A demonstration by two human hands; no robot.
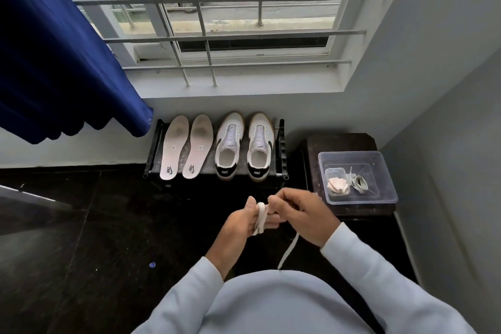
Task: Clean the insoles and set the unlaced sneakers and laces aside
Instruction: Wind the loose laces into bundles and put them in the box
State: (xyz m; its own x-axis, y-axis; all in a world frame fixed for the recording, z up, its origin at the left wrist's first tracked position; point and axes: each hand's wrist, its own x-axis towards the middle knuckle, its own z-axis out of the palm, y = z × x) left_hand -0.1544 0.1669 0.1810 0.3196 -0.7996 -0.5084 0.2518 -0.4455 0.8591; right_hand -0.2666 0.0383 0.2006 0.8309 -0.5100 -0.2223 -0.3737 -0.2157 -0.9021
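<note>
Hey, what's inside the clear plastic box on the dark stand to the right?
A small clear tub holding a crumpled pale cloth, and beside it a coiled white lace. Whatever lies under the cloth is covered, so I cannot tell.

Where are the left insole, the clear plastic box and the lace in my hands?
left insole [174,148]: head view, middle of its top face.
clear plastic box [386,175]: head view, its right wall.
lace [260,217]: head view, the coiled part of it.
</note>
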